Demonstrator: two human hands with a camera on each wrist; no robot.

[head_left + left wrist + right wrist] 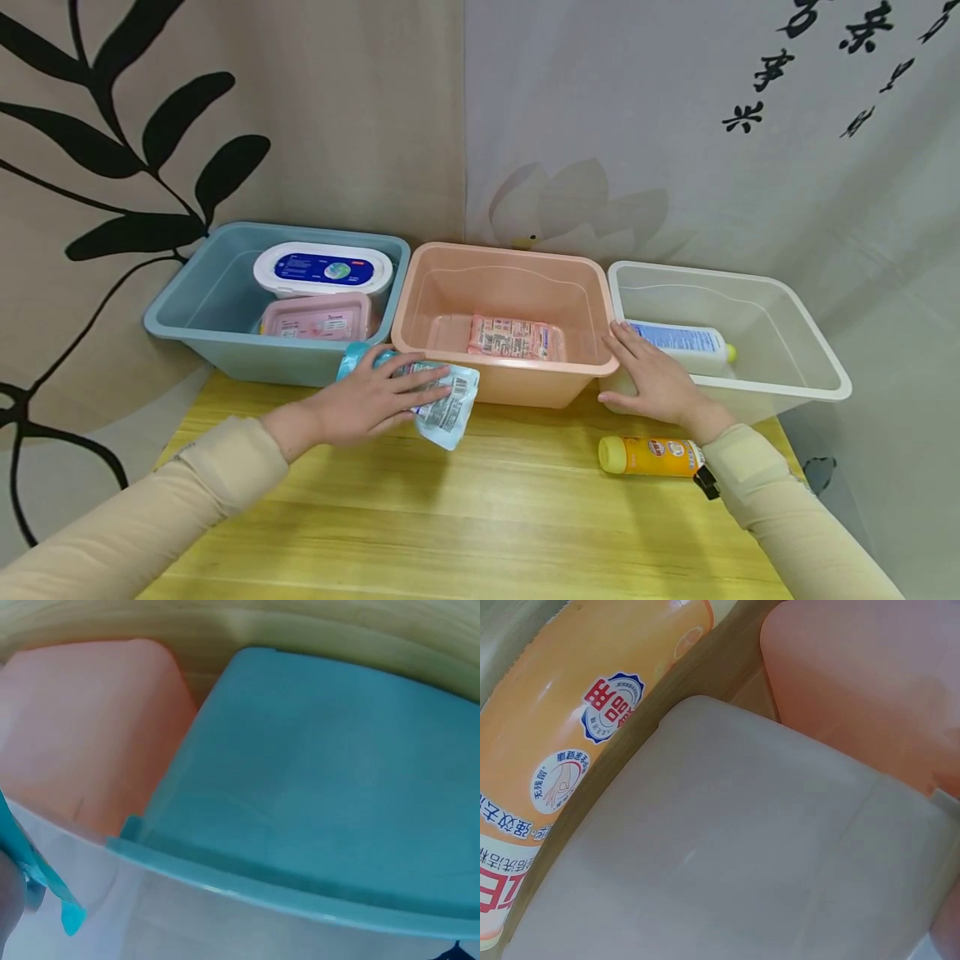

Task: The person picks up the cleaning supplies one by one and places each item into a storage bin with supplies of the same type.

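My left hand (367, 398) grips a light-blue pouch (447, 406) with a barcode and printed text, held in front of the blue and pink bins. Its fingers lie across the pouch's upper side; the thumb is hidden. In the left wrist view, only a teal edge of the pouch (46, 879) shows. My right hand (660, 379) rests with fingers extended on the adjoining rims of the pink bin (517, 377) and the white bin (780, 390). Below that hand, an orange bottle with a yellow cap (656, 457) lies on its side on the table.
The blue bin (247, 354) at left holds a white tub with a blue label (322, 268) and a pink pack (318, 317). A pink printed packet (513, 337) lies in the pink bin. Inside the white bin is a white bottle (678, 346). Curtains hang behind the wooden table (480, 533).
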